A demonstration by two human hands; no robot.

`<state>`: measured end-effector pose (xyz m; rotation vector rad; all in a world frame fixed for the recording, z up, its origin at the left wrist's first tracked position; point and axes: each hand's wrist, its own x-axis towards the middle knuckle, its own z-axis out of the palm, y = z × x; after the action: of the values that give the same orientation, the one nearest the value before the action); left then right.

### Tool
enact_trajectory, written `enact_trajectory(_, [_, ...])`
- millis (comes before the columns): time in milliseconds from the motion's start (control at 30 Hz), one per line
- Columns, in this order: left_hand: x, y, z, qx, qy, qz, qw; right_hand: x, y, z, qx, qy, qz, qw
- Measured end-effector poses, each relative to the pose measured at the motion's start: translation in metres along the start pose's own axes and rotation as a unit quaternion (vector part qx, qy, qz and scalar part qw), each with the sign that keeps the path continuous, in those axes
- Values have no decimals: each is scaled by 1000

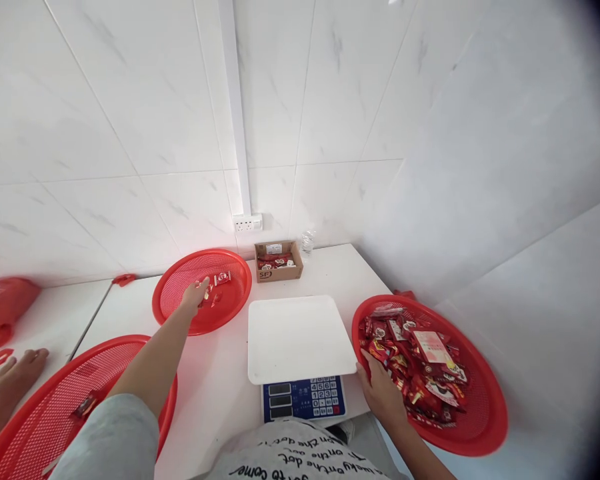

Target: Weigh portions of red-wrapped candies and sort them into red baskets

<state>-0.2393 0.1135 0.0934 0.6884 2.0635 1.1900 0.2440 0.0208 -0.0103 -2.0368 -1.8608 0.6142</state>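
My left hand (196, 294) reaches out over the far red mesh basket (180, 313), fingers loosely apart just above a few red snack packets (219, 280) lying in it; I see nothing gripped. My right hand (380, 395) rests at the left rim of the right red basket (485, 427), which is piled with several red wrapped snacks (420, 370). Its fingers curl into the pile, and what they hold is hidden. Between my arms stands a digital scale with a white platter (297, 337) and a blue keypad (305, 399).
A small cardboard box (279, 261) with red packets and a clear bottle (307, 243) stand by the tiled wall. A third red basket (55, 413) with one packet lies at near left. Another person's hand (10, 380) rests at the far left, near red bags (3, 303).
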Motion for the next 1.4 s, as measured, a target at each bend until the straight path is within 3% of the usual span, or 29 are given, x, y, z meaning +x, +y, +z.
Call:
enact_trajectory(133, [0,4,-16,-36,34,-33,998,5,4,1,54,5,21,998])
enact_trajectory(233, [-13,8,-10,-82,18,-23,996,13,9,-3,149,3,82,985])
enact_trajectory(400, [-71,23,31,-168,-128,20,977,24,13,-15,277,-20,164,947])
enact_trajectory(500, [-120,39,57,-215,-242,73,943,27,15,-19,362,-55,222,903])
enact_trajectory(600, [-165,57,76,-222,-310,138,914,30,21,-19,417,-89,260,866])
enact_trajectory(667, [-187,68,84,-219,-326,159,906,32,26,-18,398,-97,249,878])
enact_trajectory(767, [-208,78,94,-200,-335,167,905,36,37,-14,320,-104,164,927])
enact_trajectory(967, [-225,83,109,-160,-341,156,913,42,56,-1,168,-96,26,981])
enact_trajectory(1133, [-236,78,122,-162,-333,124,920,40,60,-3,81,-104,-32,991])
enact_trajectory(1400, [-254,40,134,-87,-325,34,941,46,46,-22,27,-165,4,986])
